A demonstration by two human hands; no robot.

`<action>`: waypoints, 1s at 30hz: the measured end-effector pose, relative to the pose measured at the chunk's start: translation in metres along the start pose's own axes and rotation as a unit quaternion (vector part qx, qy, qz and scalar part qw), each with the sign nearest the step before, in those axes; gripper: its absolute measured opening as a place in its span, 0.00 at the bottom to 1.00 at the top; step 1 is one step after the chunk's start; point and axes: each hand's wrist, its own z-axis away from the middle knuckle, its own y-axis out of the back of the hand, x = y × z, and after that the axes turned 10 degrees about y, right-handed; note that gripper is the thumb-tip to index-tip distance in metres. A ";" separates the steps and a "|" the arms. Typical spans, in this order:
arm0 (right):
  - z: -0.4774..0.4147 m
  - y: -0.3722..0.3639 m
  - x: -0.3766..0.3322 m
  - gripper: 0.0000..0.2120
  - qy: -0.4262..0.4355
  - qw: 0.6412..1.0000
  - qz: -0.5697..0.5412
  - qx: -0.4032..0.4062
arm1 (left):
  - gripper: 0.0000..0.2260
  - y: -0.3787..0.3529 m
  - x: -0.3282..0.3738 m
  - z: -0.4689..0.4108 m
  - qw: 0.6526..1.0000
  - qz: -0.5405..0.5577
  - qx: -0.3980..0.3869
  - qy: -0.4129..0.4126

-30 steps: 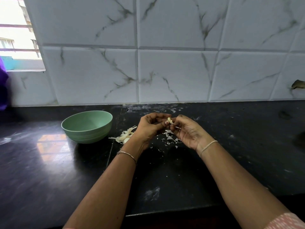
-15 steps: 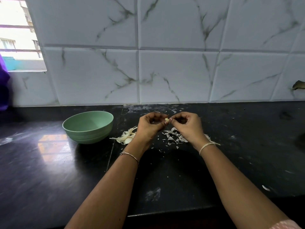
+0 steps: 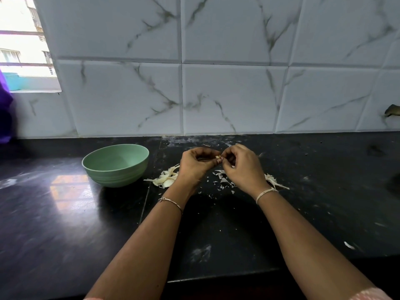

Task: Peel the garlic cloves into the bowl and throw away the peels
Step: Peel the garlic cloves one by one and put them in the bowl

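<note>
We work at a black counter [image 3: 65,213]. To the right of the green bowl [image 3: 116,176], our left hand [image 3: 194,164] and right hand [image 3: 242,167] meet, and both pinch one garlic clove [image 3: 218,157] at the fingertips. We think it is best to hold it firmly with one hand and pull the skin off in short strips. The clove is pale, small and mostly hidden. Peels [image 3: 223,180] lie under the hands, also right of the bowl. Behind stands a white tiled wall [image 3: 227,98].
</note>
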 end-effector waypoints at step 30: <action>-0.002 0.001 -0.002 0.02 -0.047 0.997 -0.057 0.006 | 0.05 -0.008 0.004 0.002 0.992 0.075 0.020 0.094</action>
